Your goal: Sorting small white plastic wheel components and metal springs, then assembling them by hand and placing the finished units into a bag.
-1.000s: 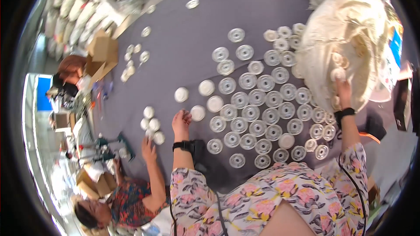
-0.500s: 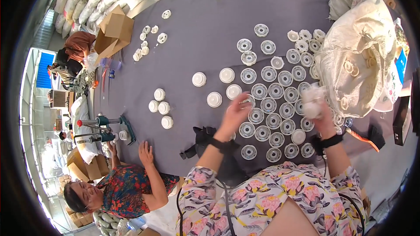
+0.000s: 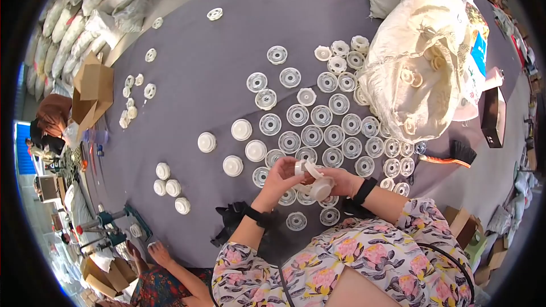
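Note:
Both hands meet above the near middle of the table. My left hand (image 3: 280,181) has its thumb and fingers closed on a white plastic ring (image 3: 306,168). Close against it, my right hand (image 3: 343,183) grips white round plastic caps (image 3: 322,189); the fingers hide how many. Under and around the hands lie rows of round transparent-and-white plastic discs (image 3: 311,136), flat on the grey cloth. Left of these rows sit several white domed caps (image 3: 232,166).
A large white woven sack (image 3: 421,68) lies open at the right with white rings inside. Beside it are a brush (image 3: 455,156) and a black box (image 3: 493,116). Small white parts (image 3: 150,55) are scattered far left. A co-worker's hand (image 3: 160,253) rests near a green hand press (image 3: 122,219).
The view has shifted rightward. My right hand has come in from beside the sack with white pieces, and my left hand has left the discs; both now meet, holding white parts.

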`<control>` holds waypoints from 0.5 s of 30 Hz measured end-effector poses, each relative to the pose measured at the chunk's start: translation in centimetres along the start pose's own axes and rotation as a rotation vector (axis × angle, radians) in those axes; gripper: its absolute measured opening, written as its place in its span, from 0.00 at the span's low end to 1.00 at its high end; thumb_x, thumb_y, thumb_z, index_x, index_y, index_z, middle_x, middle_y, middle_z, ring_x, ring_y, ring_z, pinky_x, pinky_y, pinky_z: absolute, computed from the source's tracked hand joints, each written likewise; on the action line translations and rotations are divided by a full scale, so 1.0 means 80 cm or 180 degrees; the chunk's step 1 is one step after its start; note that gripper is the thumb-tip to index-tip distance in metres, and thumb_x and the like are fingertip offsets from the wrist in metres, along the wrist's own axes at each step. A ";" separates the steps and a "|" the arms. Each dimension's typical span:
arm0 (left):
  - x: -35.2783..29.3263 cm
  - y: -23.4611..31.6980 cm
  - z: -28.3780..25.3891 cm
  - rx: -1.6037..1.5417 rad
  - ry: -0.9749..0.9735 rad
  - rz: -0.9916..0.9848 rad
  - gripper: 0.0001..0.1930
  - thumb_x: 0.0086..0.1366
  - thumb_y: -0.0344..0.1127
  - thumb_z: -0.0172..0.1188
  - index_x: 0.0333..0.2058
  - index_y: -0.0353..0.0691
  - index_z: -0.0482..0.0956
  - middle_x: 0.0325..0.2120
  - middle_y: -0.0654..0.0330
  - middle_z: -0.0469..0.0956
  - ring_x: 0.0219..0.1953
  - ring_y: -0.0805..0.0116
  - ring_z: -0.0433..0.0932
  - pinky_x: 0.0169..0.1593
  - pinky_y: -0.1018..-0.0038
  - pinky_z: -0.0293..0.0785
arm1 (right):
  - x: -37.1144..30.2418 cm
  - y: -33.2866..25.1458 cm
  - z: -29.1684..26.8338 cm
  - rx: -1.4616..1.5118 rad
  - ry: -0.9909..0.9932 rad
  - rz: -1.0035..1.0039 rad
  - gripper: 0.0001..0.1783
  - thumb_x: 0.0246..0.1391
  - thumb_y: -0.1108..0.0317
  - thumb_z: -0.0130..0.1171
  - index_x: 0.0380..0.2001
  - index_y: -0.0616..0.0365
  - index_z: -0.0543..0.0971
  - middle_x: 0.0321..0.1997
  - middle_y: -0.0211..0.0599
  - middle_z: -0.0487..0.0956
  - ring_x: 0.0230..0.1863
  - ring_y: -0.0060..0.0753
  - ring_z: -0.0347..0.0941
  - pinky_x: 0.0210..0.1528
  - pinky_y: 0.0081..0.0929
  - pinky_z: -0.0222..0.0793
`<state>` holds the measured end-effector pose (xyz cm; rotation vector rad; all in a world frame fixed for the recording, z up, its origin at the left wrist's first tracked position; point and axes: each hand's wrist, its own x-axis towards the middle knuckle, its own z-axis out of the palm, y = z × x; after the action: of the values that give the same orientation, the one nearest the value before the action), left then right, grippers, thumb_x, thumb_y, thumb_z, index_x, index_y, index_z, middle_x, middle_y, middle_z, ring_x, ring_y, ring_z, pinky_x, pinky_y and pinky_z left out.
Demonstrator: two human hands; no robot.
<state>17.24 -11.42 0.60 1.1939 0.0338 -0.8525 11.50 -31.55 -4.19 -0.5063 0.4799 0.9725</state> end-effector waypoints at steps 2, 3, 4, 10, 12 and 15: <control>0.021 0.012 -0.015 -0.0091 0.0389 0.0169 0.17 0.56 0.27 0.59 0.45 0.36 0.68 0.40 0.60 0.73 0.44 0.72 0.72 0.48 0.75 0.68 | -0.002 -0.021 0.027 0.0196 -0.0132 -0.0136 0.29 0.55 0.49 0.48 0.56 0.54 0.64 0.49 0.37 0.72 0.44 0.30 0.73 0.40 0.33 0.72; 0.035 0.020 -0.024 -0.0186 0.0786 0.0361 0.17 0.55 0.26 0.59 0.44 0.36 0.69 0.39 0.60 0.73 0.44 0.72 0.72 0.47 0.75 0.68 | -0.002 -0.033 0.033 0.0366 -0.0267 -0.0270 0.30 0.56 0.50 0.47 0.57 0.57 0.63 0.48 0.38 0.73 0.42 0.30 0.73 0.39 0.31 0.73; 0.053 0.027 -0.038 -0.0057 0.1012 0.0552 0.17 0.55 0.26 0.59 0.44 0.36 0.69 0.39 0.61 0.74 0.43 0.72 0.73 0.46 0.75 0.69 | 0.002 -0.040 0.009 0.0502 -0.0901 -0.0305 0.27 0.58 0.51 0.44 0.56 0.54 0.64 0.50 0.34 0.72 0.45 0.29 0.72 0.44 0.31 0.69; 0.179 0.077 -0.105 0.2153 0.1801 0.1723 0.22 0.51 0.34 0.64 0.44 0.34 0.71 0.35 0.59 0.75 0.37 0.67 0.74 0.42 0.73 0.71 | 0.008 -0.050 -0.006 0.0333 -0.0151 -0.0554 0.30 0.56 0.49 0.47 0.57 0.55 0.62 0.52 0.35 0.71 0.51 0.29 0.69 0.49 0.32 0.67; 0.200 0.083 -0.114 0.3086 0.1727 0.1613 0.22 0.48 0.34 0.65 0.43 0.36 0.72 0.36 0.56 0.74 0.38 0.61 0.73 0.43 0.69 0.70 | 0.008 -0.051 -0.008 0.0263 -0.0055 -0.0478 0.31 0.56 0.49 0.47 0.57 0.56 0.61 0.54 0.35 0.70 0.53 0.30 0.68 0.50 0.32 0.66; 0.210 0.070 -0.114 0.4003 0.1448 0.1395 0.25 0.43 0.38 0.67 0.43 0.39 0.73 0.36 0.51 0.72 0.40 0.51 0.71 0.45 0.61 0.68 | 0.010 -0.049 -0.011 0.0393 0.0111 -0.0683 0.30 0.56 0.49 0.46 0.57 0.56 0.63 0.47 0.36 0.73 0.40 0.28 0.74 0.28 0.26 0.74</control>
<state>35.91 -12.74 -6.18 2.4348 -0.4390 -0.1102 15.11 -33.36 -4.60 -0.4539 0.5027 0.7248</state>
